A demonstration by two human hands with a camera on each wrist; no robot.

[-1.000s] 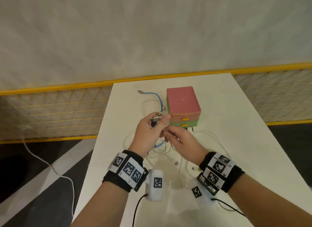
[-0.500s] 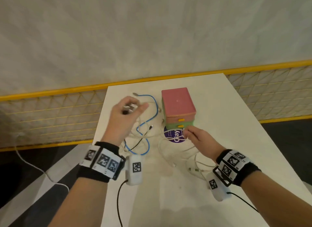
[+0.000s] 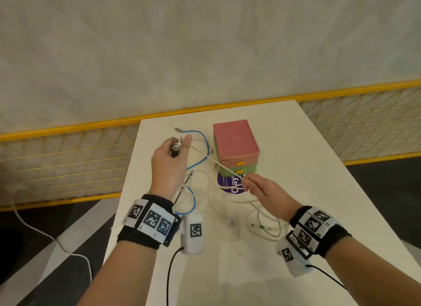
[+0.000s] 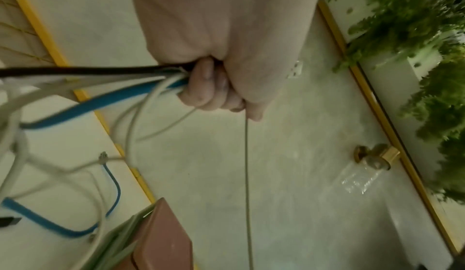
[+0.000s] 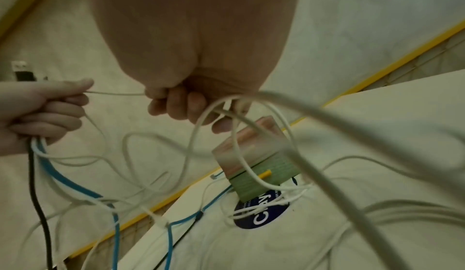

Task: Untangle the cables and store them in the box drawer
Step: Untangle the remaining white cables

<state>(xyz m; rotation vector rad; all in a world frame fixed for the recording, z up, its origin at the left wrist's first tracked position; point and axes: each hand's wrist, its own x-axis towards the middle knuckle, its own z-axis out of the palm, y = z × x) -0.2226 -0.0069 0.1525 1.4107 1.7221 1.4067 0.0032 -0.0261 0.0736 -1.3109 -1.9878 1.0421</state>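
Note:
My left hand [image 3: 170, 160] is raised over the table's left side and grips a bundle of cable ends [image 3: 175, 146]: black, blue and white [image 4: 161, 81]. A thin white cable [image 3: 214, 161] runs taut from it to my right hand [image 3: 257, 187], which pinches it in front of the box [image 3: 234, 144]. The box has a pink top drawer and a green lower one, both closed, with yellow handles [image 3: 239, 163]. A blue cable [image 3: 200, 146] and loose white cables [image 3: 257, 217] lie tangled on the white table [image 3: 296, 169]. White loops also hang from my right hand's fingers [image 5: 176, 107].
A purple round sticker [image 3: 232, 186] lies under the box's front edge. A yellow-framed mesh fence [image 3: 68, 160] runs behind and left of the table. A white cord [image 3: 45, 232] trails on the dark floor at left. Green foliage [image 4: 415, 55] shows in the left wrist view.
My hands have drawn apart: the left one rose and moved left with the cable ends, the right one lifted from the table, and the thin white cable now stretches taut between them.

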